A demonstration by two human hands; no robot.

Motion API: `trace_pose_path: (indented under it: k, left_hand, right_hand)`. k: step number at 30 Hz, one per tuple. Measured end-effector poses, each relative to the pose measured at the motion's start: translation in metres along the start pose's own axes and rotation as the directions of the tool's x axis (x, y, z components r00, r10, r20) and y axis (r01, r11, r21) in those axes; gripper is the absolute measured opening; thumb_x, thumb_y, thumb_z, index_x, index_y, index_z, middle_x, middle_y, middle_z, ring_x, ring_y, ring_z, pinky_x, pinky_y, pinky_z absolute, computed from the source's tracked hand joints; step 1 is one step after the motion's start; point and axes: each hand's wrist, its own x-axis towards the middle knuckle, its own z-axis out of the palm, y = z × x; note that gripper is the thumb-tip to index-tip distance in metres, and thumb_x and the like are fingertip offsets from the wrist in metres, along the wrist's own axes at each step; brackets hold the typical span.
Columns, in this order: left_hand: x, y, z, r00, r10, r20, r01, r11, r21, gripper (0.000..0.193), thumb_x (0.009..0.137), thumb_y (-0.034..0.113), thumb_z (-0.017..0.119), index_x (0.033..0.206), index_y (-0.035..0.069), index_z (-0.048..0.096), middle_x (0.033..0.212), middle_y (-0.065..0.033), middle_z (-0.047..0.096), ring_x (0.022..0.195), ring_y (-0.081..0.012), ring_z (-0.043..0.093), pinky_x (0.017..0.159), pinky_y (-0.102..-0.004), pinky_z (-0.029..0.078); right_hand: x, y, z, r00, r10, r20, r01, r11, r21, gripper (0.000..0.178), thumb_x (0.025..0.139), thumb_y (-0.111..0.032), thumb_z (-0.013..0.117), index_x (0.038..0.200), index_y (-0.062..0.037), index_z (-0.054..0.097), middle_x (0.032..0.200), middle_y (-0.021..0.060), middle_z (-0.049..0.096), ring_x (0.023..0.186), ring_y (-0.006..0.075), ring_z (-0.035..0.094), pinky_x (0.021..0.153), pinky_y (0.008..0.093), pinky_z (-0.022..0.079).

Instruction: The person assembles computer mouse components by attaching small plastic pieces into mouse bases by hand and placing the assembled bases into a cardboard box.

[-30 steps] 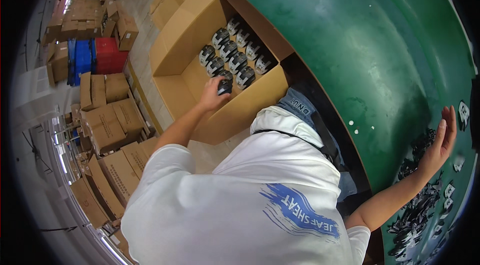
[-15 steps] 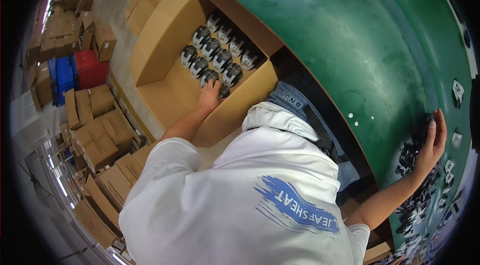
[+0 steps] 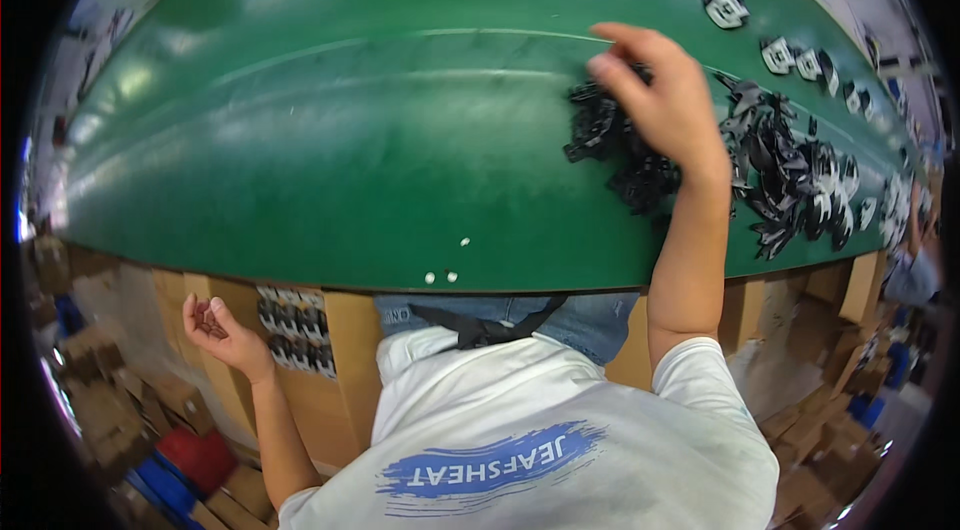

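Even, fairly bright indoor light falls over the green table, laying soft pale streaks of glare across its far and left parts, while the surface deepens toward its near edge and the white shirt shows gentle grey folds. The fisheye lens bows the table's long edges and sinks the corners into black, with small white glints burning out at the left rim. Slight blur softens the right hand, and the cartons at lower left look dim and smeared.
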Motion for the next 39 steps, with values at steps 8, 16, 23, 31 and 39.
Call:
trace_pose_path:
  k: [8,16,23,31,39]
  left_hand:
    - [0.031,0.187,0.273,0.789,0.355,0.501,-0.113,0.886,-0.45,0.038,0.109,0.006,0.058,0.146,0.001,0.053,0.146,-0.0108,0.058,0.13,-0.0225,0.057,0.113,-0.0366,0.045]
    - [-0.004,0.332,0.525,0.489,0.711,0.506,-0.464,0.702,-0.54,0.064,0.106,0.024,0.068,0.162,0.007,0.043,0.159,-0.0205,0.049,0.143,-0.0332,0.048,0.122,-0.0474,0.037]
    - [-0.013,0.326,0.58,0.334,0.627,0.704,-0.644,0.697,-0.315,0.063,0.103,0.034,0.07,0.161,0.018,0.05,0.156,-0.0218,0.049,0.144,-0.0425,0.046,0.121,-0.053,0.036]
    - [-0.008,0.279,0.428,0.528,0.214,0.822,0.734,0.372,-0.569,0.051,0.117,0.039,0.049,0.155,0.005,0.053,0.153,-0.011,0.058,0.136,-0.0229,0.057,0.116,-0.0387,0.045]
    - [0.006,0.24,0.367,0.324,0.321,0.89,0.945,-0.073,-0.318,0.055,0.115,0.055,0.037,0.151,0.02,0.059,0.143,-0.0099,0.068,0.105,-0.0187,0.069,0.074,-0.038,0.056]
  right_hand:
    - [-0.034,-0.001,0.005,0.939,0.023,0.342,0.134,0.893,-0.43,0.023,0.089,-0.028,0.07,0.106,-0.0178,0.08,0.118,0.0104,0.073,0.124,0.0342,0.063,0.111,0.0566,0.044]
    - [-0.031,0.012,0.035,0.988,-0.032,0.15,0.085,0.929,-0.359,0.022,0.089,-0.024,0.067,0.102,-0.0131,0.081,0.112,0.0107,0.072,0.123,0.0326,0.061,0.124,0.0607,0.028]
    - [-0.035,0.02,0.035,0.986,-0.094,0.135,0.136,0.926,-0.353,0.02,0.088,-0.02,0.068,0.1,-0.0087,0.079,0.106,0.0079,0.071,0.117,0.0305,0.062,0.123,0.0601,0.028]
    - [-0.029,0.005,0.037,0.969,-0.102,0.227,0.172,0.934,-0.314,0.015,0.085,-0.017,0.072,0.098,-0.0159,0.078,0.097,0.0054,0.07,0.109,0.0278,0.064,0.115,0.0527,0.036]
    - [-0.022,-0.016,0.029,0.905,-0.165,0.393,0.293,0.91,-0.293,0.032,0.095,-0.044,0.075,0.108,-0.0158,0.072,0.095,0.0039,0.069,0.103,0.0256,0.066,0.103,0.0481,0.04]
